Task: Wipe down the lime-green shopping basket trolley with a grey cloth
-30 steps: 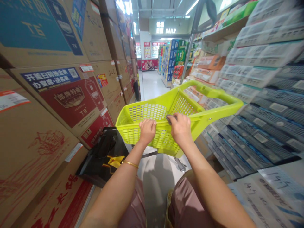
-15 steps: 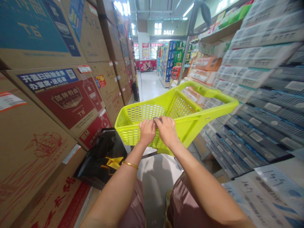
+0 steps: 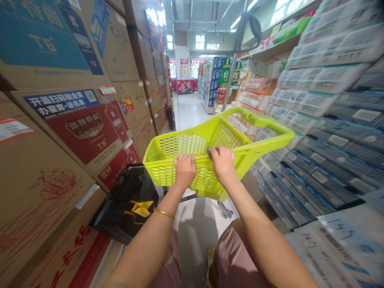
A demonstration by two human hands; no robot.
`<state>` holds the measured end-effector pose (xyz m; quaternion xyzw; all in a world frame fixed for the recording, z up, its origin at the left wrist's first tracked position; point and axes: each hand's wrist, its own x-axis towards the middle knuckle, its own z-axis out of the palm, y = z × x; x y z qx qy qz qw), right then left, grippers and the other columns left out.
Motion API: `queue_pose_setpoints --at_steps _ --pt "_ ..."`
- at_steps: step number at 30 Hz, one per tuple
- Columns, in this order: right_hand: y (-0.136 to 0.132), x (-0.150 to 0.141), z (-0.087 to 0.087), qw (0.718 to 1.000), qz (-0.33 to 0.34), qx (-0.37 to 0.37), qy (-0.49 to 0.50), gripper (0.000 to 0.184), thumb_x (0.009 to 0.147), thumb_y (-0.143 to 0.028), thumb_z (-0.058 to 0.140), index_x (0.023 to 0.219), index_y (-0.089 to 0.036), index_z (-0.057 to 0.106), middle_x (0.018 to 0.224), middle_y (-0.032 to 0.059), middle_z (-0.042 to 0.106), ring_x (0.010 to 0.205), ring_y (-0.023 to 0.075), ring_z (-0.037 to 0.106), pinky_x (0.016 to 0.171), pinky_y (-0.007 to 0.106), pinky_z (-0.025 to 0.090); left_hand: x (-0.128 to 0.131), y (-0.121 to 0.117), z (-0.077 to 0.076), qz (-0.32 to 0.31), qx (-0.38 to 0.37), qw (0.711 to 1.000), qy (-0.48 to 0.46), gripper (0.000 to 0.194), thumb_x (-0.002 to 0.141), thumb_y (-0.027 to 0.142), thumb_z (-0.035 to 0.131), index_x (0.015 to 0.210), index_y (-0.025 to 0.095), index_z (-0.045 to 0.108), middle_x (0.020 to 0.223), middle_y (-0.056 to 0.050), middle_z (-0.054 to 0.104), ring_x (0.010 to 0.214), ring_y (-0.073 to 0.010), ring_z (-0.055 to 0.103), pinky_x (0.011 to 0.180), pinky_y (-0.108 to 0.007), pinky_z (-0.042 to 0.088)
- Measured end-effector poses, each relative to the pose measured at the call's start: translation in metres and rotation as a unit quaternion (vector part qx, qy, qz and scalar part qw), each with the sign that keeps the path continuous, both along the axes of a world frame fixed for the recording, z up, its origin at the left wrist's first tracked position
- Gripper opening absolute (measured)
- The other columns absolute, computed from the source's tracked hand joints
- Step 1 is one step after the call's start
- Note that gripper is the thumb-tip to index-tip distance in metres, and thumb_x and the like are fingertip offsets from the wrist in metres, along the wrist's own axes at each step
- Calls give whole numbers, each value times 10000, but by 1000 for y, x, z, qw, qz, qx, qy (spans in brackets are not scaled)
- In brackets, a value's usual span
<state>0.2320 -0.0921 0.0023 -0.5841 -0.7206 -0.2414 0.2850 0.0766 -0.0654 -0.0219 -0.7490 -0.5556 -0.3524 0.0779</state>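
A lime-green shopping cart (image 3: 192, 164) with perforated basket walls stands crosswise in front of me, its loop handle toward the right. My left hand (image 3: 185, 170) is closed over the near rim of the basket, fingers hooked over the top. Farther right on that same rim sits my right hand (image 3: 224, 165), closed, with a small dark grey thing (image 3: 209, 151) showing under its fingers; its kind is hard to make out. The fingertips of both hands are partly hidden behind the rim. Nothing shows in the visible part of the basket.
Stacked cardboard liquor boxes (image 3: 90, 132) line the left side. A black bag (image 3: 129, 204) with a yellow ribbon leans there. Packs of tissue paper (image 3: 321, 80) and dark patterned packs (image 3: 318, 160) rise on the right. A grey post (image 3: 232, 76) stands behind the cart.
My right hand has slid right along the rim with the dark grey thing, leaving a gap between the hands. My left hand stays on the rim. The cart sits slightly lower in view.
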Motion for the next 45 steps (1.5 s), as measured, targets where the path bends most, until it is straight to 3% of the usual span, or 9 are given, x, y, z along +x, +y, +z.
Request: queue_pose_setpoints --at_steps 2,4,6,9,19,25,32,36,45 --pt "-1 -6 1 1000 -14 -4 -3 271 905 -228 414 1112 -208 589 1032 93 553 933 217 421 844 347 306 9 -4 1 10 35 999 -7 262 925 233 319 839 191 563 848 -66 620 872 -219 514 840 -378 302" --pt "-2 -10 2 1000 -21 -7 -2 265 903 -226 416 1102 -205 592 1031 96 556 932 220 420 839 350 305 19 -7 1 -27 55 998 -2 252 927 232 312 896 187 558 890 -73 617 884 -217 511 842 -368 310" --pt "-4 -13 2 1000 -19 -4 6 266 902 -225 416 1099 -199 594 1042 102 556 937 222 422 845 355 306 28 -7 0 -63 47 997 -1 253 924 217 306 874 177 550 868 -79 607 859 -213 510 803 -350 328" --pt "-5 -16 0 999 10 13 32 299 897 -243 429 1157 -188 565 1080 109 551 960 222 427 874 359 309 37 -2 -1 -61 31 997 -41 263 925 210 298 824 178 539 804 -66 598 822 -207 517 767 -345 332" --pt "-4 -1 -3 995 104 10 -1 340 897 -199 383 1200 -159 532 1138 121 536 1050 223 423 939 368 325 26 3 0 -60 16 996 -58 269 930 237 319 797 196 549 817 -41 623 833 -192 513 766 -344 307" --pt "-9 20 5 996 81 39 26 350 843 -155 425 1169 -193 546 1102 104 540 1042 229 427 960 409 315 28 3 0 -61 19 996 -58 288 949 274 309 864 208 576 857 -29 647 852 -186 515 773 -344 289" --pt "-11 25 6 996 51 66 35 360 831 -127 409 1159 -169 553 1107 116 531 1038 233 406 954 409 320 29 1 3 -60 8 997 -57 294 948 272 312 823 208 570 842 -25 644 847 -186 512 761 -340 282" --pt "-11 16 5 997 20 68 40 351 846 -125 384 1146 -164 562 1096 120 529 1030 233 393 944 409 310 30 0 4 -55 4 997 -62 294 949 275 307 832 214 570 851 -22 644 853 -186 517 766 -345 287" --pt "-2 -30 -4 999 39 11 4 296 903 -216 398 1133 -165 577 1077 130 551 1002 234 411 931 407 326 29 6 0 -42 -3 996 -73 239 901 234 348 773 211 548 778 -46 620 818 -208 523 744 -354 309"
